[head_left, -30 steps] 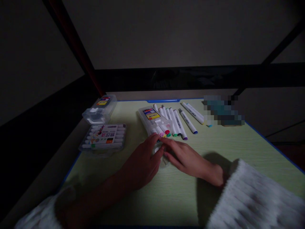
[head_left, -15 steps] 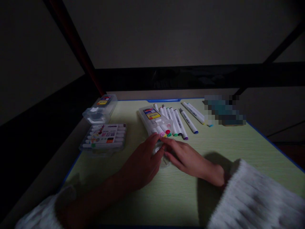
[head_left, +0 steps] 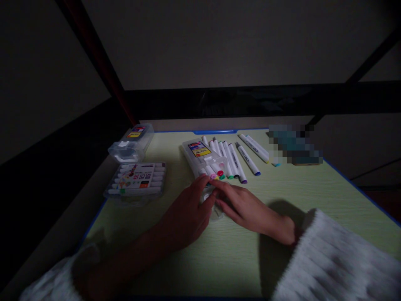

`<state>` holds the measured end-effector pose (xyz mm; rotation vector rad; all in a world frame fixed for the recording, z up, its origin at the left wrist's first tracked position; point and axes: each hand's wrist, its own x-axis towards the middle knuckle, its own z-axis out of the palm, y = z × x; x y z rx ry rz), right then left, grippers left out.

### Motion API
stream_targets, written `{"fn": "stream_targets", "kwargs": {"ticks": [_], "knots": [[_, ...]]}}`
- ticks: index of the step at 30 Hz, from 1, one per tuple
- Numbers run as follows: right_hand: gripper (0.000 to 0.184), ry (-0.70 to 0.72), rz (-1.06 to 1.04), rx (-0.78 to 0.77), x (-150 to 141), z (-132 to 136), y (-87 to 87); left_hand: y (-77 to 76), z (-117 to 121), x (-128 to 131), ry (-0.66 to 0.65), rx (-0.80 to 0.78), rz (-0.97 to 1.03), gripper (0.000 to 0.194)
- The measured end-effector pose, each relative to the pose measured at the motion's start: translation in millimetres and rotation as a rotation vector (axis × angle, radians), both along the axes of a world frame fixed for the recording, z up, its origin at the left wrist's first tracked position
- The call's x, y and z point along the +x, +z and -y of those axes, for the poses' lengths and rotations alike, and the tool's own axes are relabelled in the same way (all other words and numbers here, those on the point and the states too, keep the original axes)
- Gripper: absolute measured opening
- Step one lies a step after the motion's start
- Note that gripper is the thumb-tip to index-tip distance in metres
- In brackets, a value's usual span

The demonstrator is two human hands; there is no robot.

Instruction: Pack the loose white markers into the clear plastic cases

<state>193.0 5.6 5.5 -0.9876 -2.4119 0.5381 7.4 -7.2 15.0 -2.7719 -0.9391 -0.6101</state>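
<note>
Both hands meet at the middle of a pale green table [head_left: 313, 196]. My left hand [head_left: 188, 213] and my right hand [head_left: 244, 207] have their fingers curled around a small clear plastic lid [head_left: 210, 198], which lies mostly hidden between them. Just beyond the fingertips lies an open clear marker case [head_left: 202, 156] with coloured marker ends sticking out toward me. To its right, several loose white markers [head_left: 238, 161] lie side by side on the table.
A closed clear case of markers [head_left: 138, 182] sits at the left, with another clear plastic case [head_left: 131, 144] behind it at the table's corner. A blurred dark object [head_left: 294, 146] lies at the far right. Dark bars frame the scene.
</note>
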Motion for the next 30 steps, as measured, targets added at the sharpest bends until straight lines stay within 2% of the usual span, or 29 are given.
{"fn": "stream_targets", "kwargs": {"ticks": [20,30], "knots": [[0.043,0.016,-0.007,0.028,0.4,-1.0,-2.7,-3.9,-1.0,-0.8,-0.015,0.0,0.018,0.03],[0.043,0.014,-0.01,0.043,0.5,-0.9,-3.7,-2.8,0.2,-0.7,-0.004,-0.048,0.021,0.031]]}}
